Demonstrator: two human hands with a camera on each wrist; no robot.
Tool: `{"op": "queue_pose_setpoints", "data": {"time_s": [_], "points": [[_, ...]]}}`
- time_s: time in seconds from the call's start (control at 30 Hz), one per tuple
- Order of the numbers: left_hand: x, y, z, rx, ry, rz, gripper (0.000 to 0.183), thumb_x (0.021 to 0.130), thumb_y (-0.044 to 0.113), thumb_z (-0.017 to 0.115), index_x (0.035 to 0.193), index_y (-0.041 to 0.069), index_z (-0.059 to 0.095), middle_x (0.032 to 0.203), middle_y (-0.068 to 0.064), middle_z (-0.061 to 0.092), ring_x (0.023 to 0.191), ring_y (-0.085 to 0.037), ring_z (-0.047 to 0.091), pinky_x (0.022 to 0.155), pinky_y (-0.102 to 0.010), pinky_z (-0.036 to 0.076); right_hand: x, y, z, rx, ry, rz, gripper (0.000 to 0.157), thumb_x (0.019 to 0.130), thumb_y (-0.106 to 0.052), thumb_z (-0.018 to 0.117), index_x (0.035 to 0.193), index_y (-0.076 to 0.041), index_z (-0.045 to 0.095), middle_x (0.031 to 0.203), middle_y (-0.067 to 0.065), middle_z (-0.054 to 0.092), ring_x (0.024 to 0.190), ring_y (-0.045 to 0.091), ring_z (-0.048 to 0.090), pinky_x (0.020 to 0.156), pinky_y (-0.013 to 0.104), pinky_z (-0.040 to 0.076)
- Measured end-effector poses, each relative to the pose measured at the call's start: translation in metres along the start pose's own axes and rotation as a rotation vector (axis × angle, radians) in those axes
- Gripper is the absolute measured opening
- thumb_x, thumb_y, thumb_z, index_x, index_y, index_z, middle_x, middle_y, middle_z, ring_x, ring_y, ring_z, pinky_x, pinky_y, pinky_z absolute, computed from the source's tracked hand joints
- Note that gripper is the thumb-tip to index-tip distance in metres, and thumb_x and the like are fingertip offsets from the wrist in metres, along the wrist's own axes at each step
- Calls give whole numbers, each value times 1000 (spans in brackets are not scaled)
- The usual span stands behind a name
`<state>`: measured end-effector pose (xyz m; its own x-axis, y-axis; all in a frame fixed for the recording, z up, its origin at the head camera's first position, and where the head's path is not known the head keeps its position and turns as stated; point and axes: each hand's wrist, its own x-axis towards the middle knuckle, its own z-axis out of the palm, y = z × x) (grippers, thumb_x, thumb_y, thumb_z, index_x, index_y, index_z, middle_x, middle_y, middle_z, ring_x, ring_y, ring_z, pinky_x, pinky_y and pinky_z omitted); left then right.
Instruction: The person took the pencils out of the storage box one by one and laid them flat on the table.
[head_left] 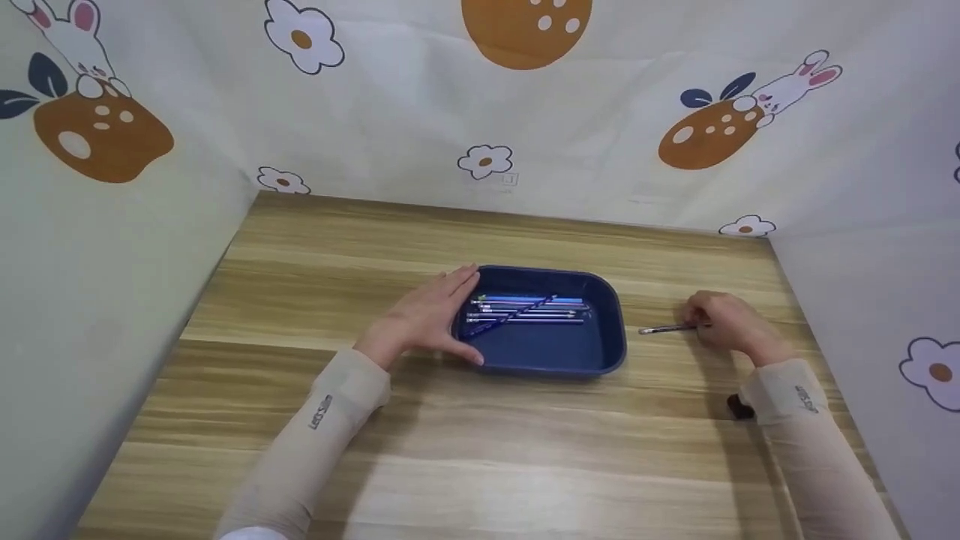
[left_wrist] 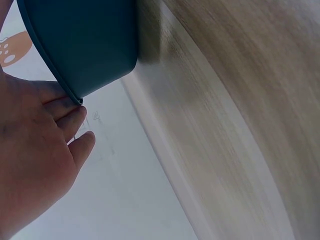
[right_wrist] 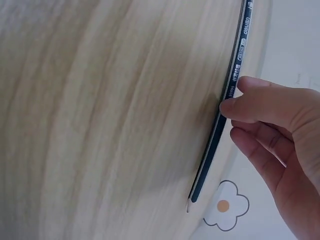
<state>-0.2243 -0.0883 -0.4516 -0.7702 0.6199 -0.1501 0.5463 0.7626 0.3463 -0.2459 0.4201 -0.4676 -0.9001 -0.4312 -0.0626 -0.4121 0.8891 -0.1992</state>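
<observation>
A dark blue rectangular tray (head_left: 611, 337) stands on the wooden table, with several pencils (head_left: 525, 309) lying in its far-left part. My left hand (head_left: 420, 315) spreads round the tray's left end, fingers straight at the far-left corner and thumb along the near rim. In the left wrist view, the fingertips touch the rim of the tray (left_wrist: 85, 45). To the right of the tray, my right hand (head_left: 724, 322) pinches a dark pencil (right_wrist: 215, 132) between thumb and fingers. The pencil's eraser end points toward the tray, and its tip shows beyond the fingers in the right wrist view.
The wood-grain table (head_left: 525, 450) is bounded by a pale wall covering (head_left: 405, 127) with rabbit, fruit and flower prints at the back and both sides. A small black piece (head_left: 740, 406) shows beside the right sleeve cuff.
</observation>
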Motion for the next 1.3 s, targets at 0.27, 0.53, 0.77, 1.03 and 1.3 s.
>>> {"op": "queue_pose_setpoints", "data": {"time_s": [0.27, 0.53, 0.77, 1.03, 1.3], "points": [[0, 1, 1, -1, -6, -18, 137, 63, 86, 67, 161, 11, 7, 170, -5, 2, 158, -24, 7, 129, -41, 10, -2, -8, -11, 44, -1, 39, 24, 70, 4, 69, 93, -4, 70, 89, 10, 71, 85, 28, 66, 78, 47, 55], [1, 1, -1, 9, -2, 2, 136, 65, 81, 71, 161, 7, 9, 170, -9, 4, 157, -26, 9, 129, -41, 12, 0, -30, -22, 88, 59, 3, 10, 84, -5, 74, 93, -1, 70, 92, 14, 72, 88, 29, 67, 81, 48, 55], [0, 2, -1, -3, -5, 3, 136, 65, 80, 72, 161, 7, 9, 170, -9, 4, 157, -26, 9, 130, -41, 11, 7, -51, -29, 107, 68, -35, 19, 82, 0, 76, 100, 1, 69, 96, 16, 72, 92, 32, 67, 84, 51, 57], [-1, 2, -1, 1, -6, -5, 137, 65, 82, 70, 161, 8, 8, 170, -9, 4, 157, -26, 8, 130, -40, 11, 19, -78, -37, 146, 104, -74, 22, 81, -1, 77, 102, -2, 69, 99, 15, 72, 94, 31, 68, 85, 49, 57], [2, 0, 0, -4, -5, 5, 137, 64, 83, 70, 161, 8, 7, 170, -9, 4, 157, -26, 7, 129, -41, 11, 34, -102, -37, 155, 130, -138, 24, 79, -2, 78, 101, -2, 68, 99, 12, 71, 93, 27, 68, 84, 45, 58]]}}
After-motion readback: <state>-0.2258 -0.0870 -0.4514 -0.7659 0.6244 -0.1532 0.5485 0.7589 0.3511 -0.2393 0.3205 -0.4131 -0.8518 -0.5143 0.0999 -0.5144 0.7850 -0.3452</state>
